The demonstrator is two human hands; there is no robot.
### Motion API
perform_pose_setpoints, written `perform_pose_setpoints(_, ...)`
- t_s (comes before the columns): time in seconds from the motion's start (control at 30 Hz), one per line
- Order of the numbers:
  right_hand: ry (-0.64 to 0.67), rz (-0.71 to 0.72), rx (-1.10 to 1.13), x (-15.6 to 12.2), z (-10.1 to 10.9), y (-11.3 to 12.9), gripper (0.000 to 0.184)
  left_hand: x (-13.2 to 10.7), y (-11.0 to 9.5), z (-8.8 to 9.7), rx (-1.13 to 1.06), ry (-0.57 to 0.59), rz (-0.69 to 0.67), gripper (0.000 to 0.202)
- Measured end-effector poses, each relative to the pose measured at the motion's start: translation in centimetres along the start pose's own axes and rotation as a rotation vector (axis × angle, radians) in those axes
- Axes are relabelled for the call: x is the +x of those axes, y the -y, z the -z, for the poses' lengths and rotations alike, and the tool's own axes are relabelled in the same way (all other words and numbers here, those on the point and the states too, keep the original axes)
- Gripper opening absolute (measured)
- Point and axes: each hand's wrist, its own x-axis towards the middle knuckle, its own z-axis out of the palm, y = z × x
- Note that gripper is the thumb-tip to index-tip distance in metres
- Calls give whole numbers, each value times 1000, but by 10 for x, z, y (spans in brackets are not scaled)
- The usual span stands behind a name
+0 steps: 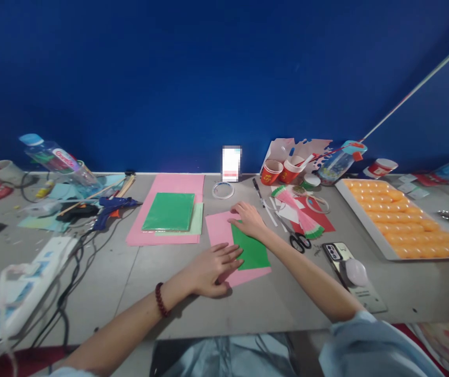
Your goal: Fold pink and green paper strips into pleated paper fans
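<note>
A small pink paper sheet [219,230] lies on the grey table [138,272] in front of me, with a green paper sheet [253,252] on top of it. My left hand [213,267] rests flat on the near left part of the papers, fingers stretched out. A dark red bead bracelet [161,299] circles that wrist. My right hand [250,220] presses on the far edge of the green sheet, fingers bent down onto it.
A green paper stack [169,211] lies on a large pink sheet [177,186] to the left. Beside it are a blue glue gun [112,209], cables and a power strip [24,288]. To the right are scissors [298,241], a phone [344,256], red cups [281,170] and a tray of orange items [405,217].
</note>
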Motion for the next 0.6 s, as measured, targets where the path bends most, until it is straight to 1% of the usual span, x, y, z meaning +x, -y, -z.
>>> perform_pose_setpoints(0.2,-5,30,15,0,-2,-4,24,0,0,-2,38,-2,-6,67)
perform_pose_setpoints(0.33,-9,54,3,0,-4,-5,24,0,0,-6,33,8,-30,70)
perform_pose_setpoints(0.47,-4,58,14,0,-6,-6,25,0,-8,-8,11,24,-38,72)
perform_pose_setpoints(0.6,1,46,23,1,-5,-7,25,0,-16,-6,-4,37,-30,76)
